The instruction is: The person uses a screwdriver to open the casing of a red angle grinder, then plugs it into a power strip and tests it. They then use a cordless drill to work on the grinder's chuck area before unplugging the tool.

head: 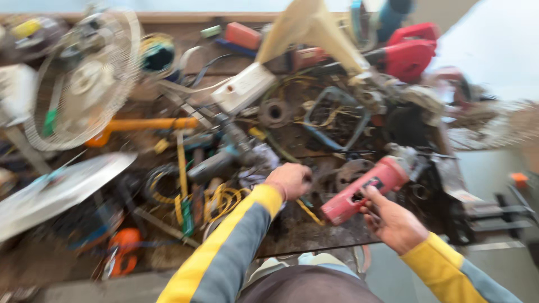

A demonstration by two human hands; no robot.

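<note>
Motion blur smears the whole workbench (314, 235) — small parts unreadable. The fan guard (84, 78) is indistinct. The left hand (289, 180) hides its fingertips.

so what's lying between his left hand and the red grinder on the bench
In the head view, a round metal disc part lies on the dark benchtop between the left hand and the red grinder; blur hides finer detail.

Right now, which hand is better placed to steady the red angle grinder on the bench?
The right hand: its fingers already touch the rear end of the red angle grinder. The left hand sits further left, closed among cluttered parts, apart from it.
</note>
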